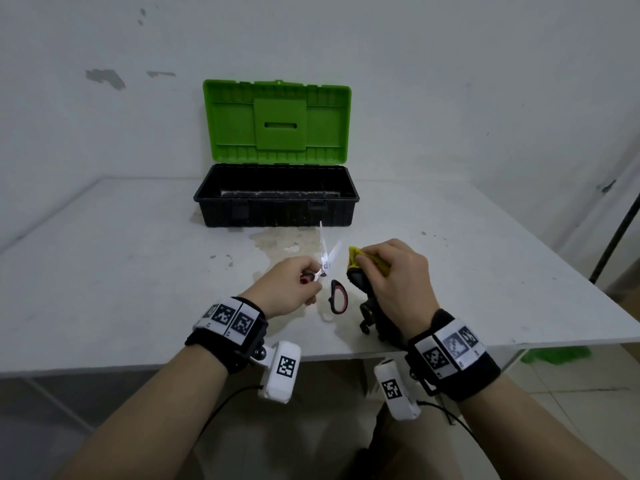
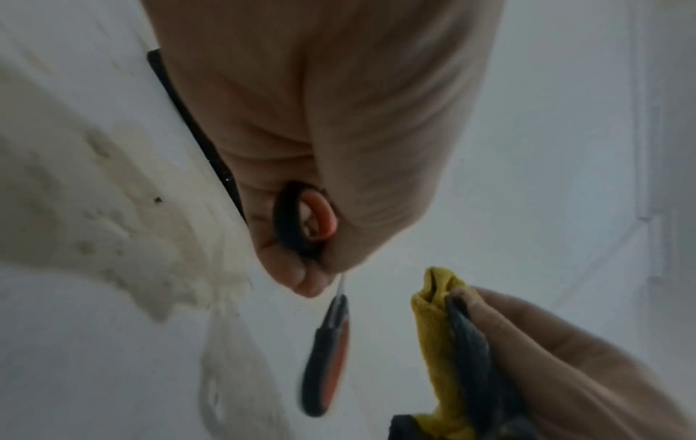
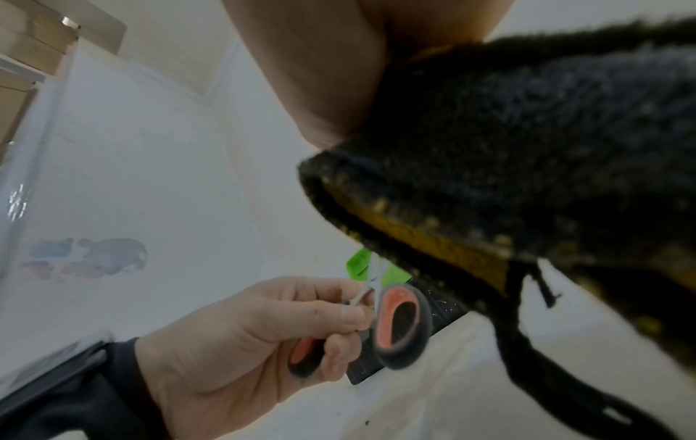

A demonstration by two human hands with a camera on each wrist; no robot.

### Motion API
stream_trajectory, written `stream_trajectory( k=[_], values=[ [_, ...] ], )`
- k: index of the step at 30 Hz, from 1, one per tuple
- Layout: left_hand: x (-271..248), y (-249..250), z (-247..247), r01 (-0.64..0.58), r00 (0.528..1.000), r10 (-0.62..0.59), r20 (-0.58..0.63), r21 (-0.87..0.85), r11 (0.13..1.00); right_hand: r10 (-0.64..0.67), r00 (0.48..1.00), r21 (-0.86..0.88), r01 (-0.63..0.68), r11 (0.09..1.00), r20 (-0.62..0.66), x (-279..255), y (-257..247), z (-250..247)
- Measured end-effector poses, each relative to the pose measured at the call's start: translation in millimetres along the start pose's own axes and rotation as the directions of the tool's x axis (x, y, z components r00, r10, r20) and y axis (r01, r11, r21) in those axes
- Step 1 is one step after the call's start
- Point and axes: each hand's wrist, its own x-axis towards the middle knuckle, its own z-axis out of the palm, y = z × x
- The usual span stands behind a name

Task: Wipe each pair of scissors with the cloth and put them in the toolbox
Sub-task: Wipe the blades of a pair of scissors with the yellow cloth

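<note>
Far left: bare white table (image 1: 104,271), scuffed and speckled, with a pale dried stain (image 1: 277,244) spreading toward the middle.

Behind the stain, at the table's far edge against the wall: toolbox (image 1: 277,209), black tub, green lid (image 1: 277,123) swung upright. Inside, only a dim black floor with a greyish strip along the back wall; no scissors seen in there, though the near part of the interior sits hidden behind the front wall. No brand or lettering legible on lid or tub.

Nearer, left of centre: left hand (image 1: 287,289), raised above the table, fingers and thumb curled round one loop of the scissors (image 1: 329,271). Blades apart, pointing up and away toward the toolbox, glaring white in the light. Second loop, black with a red lining, hanging free below the hand, clear of the table. Same grip in the left wrist view: scissors (image 2: 305,220) loop pinched in the fist (image 2: 320,134), other loop dangling.

Just right of the scissors, apart from the blades: cloth (image 1: 360,268), yellow on one face and dark on the other, bunched and gripped in the right hand (image 1: 398,282), a dark tail drooping toward the table. Not touching the blades here.

On both wrists: black bands with white square-pattern code tags; nothing readable as words.
</note>
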Motion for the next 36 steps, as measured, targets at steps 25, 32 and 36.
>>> stream_trajectory(
  k=[25, 32, 36],
  values=[
    [1, 22, 8, 0.119, 0.973, -0.227, -0.039, -0.760, 0.639, -0.017, 0.996, 0.009, 0.017, 1.000, 0.091, -4, -11, 10],
    [2, 10, 10, 0.174, 0.972, -0.235, 0.010, -0.701, 0.692, -0.006, 0.993, -0.010, 0.007, 1.000, 0.115, -6, -10, 11],
    [1, 9, 10, 0.221, 0.963, -0.271, 0.006, -0.592, 0.775, -0.008, 0.992, -0.016, 0.010, 1.000, 0.126, -6, -11, 11]
  ],
)
